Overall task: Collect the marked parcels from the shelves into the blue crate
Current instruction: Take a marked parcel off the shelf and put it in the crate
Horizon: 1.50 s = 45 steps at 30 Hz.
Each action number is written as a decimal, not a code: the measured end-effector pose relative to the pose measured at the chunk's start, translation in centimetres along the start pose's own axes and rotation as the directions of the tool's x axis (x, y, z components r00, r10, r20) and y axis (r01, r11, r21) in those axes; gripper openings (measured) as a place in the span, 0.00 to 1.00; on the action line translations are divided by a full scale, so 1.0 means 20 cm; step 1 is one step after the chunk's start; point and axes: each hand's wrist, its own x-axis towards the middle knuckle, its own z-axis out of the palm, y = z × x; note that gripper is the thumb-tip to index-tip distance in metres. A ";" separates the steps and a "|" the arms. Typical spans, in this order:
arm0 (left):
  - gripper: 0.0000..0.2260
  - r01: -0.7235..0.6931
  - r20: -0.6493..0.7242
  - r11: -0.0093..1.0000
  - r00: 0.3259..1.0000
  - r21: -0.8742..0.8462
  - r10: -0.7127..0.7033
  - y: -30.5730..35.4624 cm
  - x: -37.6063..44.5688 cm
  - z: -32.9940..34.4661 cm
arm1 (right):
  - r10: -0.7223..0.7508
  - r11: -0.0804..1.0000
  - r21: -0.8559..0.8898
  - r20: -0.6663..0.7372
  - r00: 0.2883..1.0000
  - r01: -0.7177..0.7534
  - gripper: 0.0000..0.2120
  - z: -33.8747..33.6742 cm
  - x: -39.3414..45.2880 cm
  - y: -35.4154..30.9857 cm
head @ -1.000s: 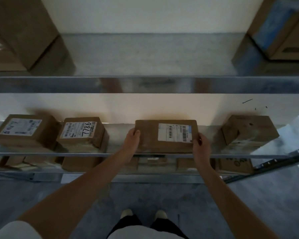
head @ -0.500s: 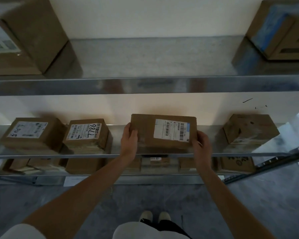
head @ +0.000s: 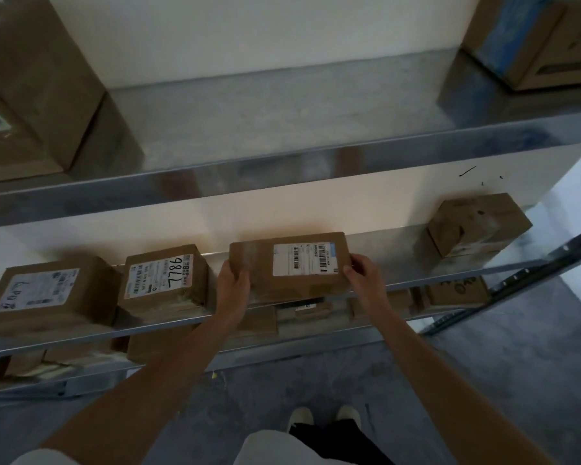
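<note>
While the labelled parcel [head: 287, 267] is gripped at both ends by curled fingers [head: 356, 268] above the middle shelf [head: 416, 280], no blue crate is seen; delivery remains.

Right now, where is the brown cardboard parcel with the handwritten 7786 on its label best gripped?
Grip the brown cardboard parcel marked 7786 by its two short side faces, coming from the open shelf front. It lies flat, label up, with a gap on its right; the left neighbour sits close.

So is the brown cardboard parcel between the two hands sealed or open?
Sealed: the brown cardboard parcel has flat top, no raised flaps; left hand and right hand grip its ends.
</note>
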 end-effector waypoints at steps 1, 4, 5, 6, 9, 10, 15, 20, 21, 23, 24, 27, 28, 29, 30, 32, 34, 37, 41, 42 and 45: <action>0.14 -0.024 -0.026 0.999 0.999 0.046 0.025 0.01 0.00 0.01 | 0.008 1.000 -0.008 0.002 1.000 -0.008 0.17 -0.01 0.00 0.00; 0.23 -0.109 -0.019 0.973 0.993 0.203 0.115 0.07 -0.04 0.04 | 0.048 0.998 0.032 -0.031 0.998 -0.047 0.20 -0.05 0.01 0.00; 0.25 -0.156 0.005 0.960 0.987 0.232 0.159 0.11 -0.05 0.05 | 0.051 0.997 0.055 -0.060 0.997 -0.048 0.20 -0.08 0.02 0.00; 0.25 -0.215 0.029 0.943 0.976 0.254 0.215 0.15 -0.05 0.08 | 0.047 0.996 0.075 -0.095 0.994 -0.040 0.20 -0.11 0.03 0.00; 0.24 -0.382 0.129 0.884 0.924 0.269 0.360 0.30 -0.06 0.21 | 0.039 0.992 0.124 -0.203 0.979 -0.014 0.18 -0.25 0.05 0.02; 0.24 -0.413 0.168 0.879 0.909 0.238 0.382 0.35 -0.08 0.27 | 0.038 0.992 0.129 -0.243 0.969 -0.007 0.17 -0.31 0.05 0.03; 0.22 -0.454 0.331 0.883 0.857 0.121 0.396 0.55 -0.24 0.67 | -0.021 0.992 0.103 -0.479 0.878 0.079 0.16 -0.67 0.10 0.12; 0.25 -0.324 0.451 0.942 0.856 0.083 0.255 0.72 -0.38 1.13 | -0.043 0.989 0.081 -0.636 0.770 0.123 0.24 -1.12 0.25 0.26; 0.25 -0.285 0.457 0.955 0.862 0.079 0.219 0.76 -0.40 1.21 | -0.035 0.990 0.082 -0.627 0.778 0.111 0.26 -1.21 0.29 0.29; 0.25 -0.178 0.454 0.982 0.882 0.063 0.130 0.84 -0.45 1.37 | 0.002 0.992 0.106 -0.544 0.839 0.067 0.29 -1.38 0.37 0.35; 0.24 -0.112 0.447 0.993 0.891 0.049 0.078 0.89 -0.47 1.45 | 0.016 0.992 0.120 -0.483 0.876 0.048 0.31 -1.45 0.40 0.38; 0.23 0.111 0.441 0.992 0.894 -0.052 -0.077 1.01 -0.48 1.62 | 0.043 0.991 0.136 -0.265 0.963 -0.007 0.32 -1.59 0.48 0.44; 0.21 0.174 0.445 0.978 0.889 -0.114 -0.106 1.06 -0.48 1.67 | 0.063 0.990 0.133 -0.188 0.980 -0.038 0.32 -1.63 0.51 0.46; 0.19 0.224 0.458 0.960 0.880 -0.167 -0.126 1.09 -0.49 1.71 | 0.087 0.990 0.123 -0.115 0.990 -0.072 0.31 -1.66 0.53 0.47; 0.18 0.267 0.475 0.941 0.869 -0.211 -0.140 1.12 -0.51 1.73 | 0.103 0.990 0.104 -0.046 0.994 -0.097 0.28 -1.68 0.56 0.47; 0.21 0.321 0.499 0.909 0.853 -0.267 -0.154 1.15 -0.54 1.76 | 0.081 0.996 0.045 0.042 0.996 -0.083 0.20 -1.70 0.58 0.47; 0.22 0.318 0.455 0.903 0.875 -0.288 -0.163 1.14 -0.55 1.78 | 0.045 0.998 0.036 0.050 0.998 -0.046 0.16 -1.70 0.59 0.46; 0.10 0.275 0.310 0.892 0.936 -0.358 -0.164 1.14 -0.57 1.74 | 0.002 0.987 0.158 0.029 1.000 -0.006 0.13 -1.71 0.58 0.44; 0.09 0.324 0.305 0.793 0.934 -0.516 -0.184 1.15 -0.55 1.65 | 0.026 0.883 0.466 0.078 0.997 -0.059 0.11 -1.75 0.56 0.41; 0.10 0.325 0.299 0.785 0.936 -0.528 -0.186 1.15 -0.56 1.63 | 0.025 0.860 0.506 0.090 0.996 -0.067 0.10 -1.76 0.56 0.40; 0.17 0.206 0.220 0.868 0.969 -0.452 -0.116 1.17 -0.61 1.62 | 0.006 0.830 0.554 0.110 0.994 -0.066 0.06 -1.78 0.55 0.38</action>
